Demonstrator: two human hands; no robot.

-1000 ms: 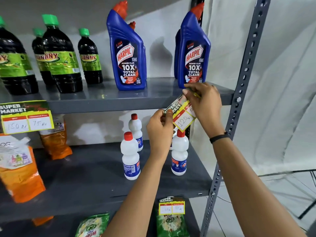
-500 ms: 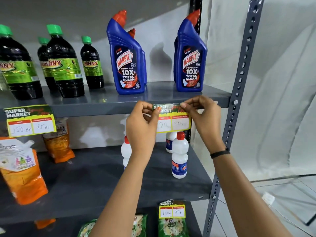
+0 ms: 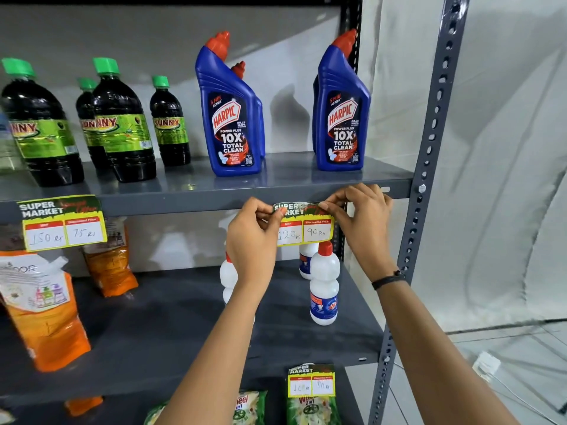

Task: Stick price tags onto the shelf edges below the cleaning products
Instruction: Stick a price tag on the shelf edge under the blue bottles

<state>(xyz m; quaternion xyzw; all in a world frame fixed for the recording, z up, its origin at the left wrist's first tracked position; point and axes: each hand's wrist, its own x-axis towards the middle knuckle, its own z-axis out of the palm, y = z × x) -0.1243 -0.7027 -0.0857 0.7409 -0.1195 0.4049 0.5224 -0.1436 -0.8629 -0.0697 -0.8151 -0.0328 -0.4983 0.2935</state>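
Harpic bottles (image 3: pixel 231 118): four. Sunny bottles (image 3: pixel 122 124): four. Price tags (image 3: pixel 303 223): three.

Glossy paper price tag (image 3: pixel 305 223), metal shelf edge (image 3: pixel 184 200)

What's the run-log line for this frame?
step: sticking price tag | place: shelf edge below Harpic bottles | left hand: pinching tag's left end | right hand: pressing top right corner

We see a grey shelf (image 3: pixel 306 179) bearing blue bottles (image 3: pixel 231 118) at twelve o'clock and dark bottles (image 3: pixel 122 130) at ten.
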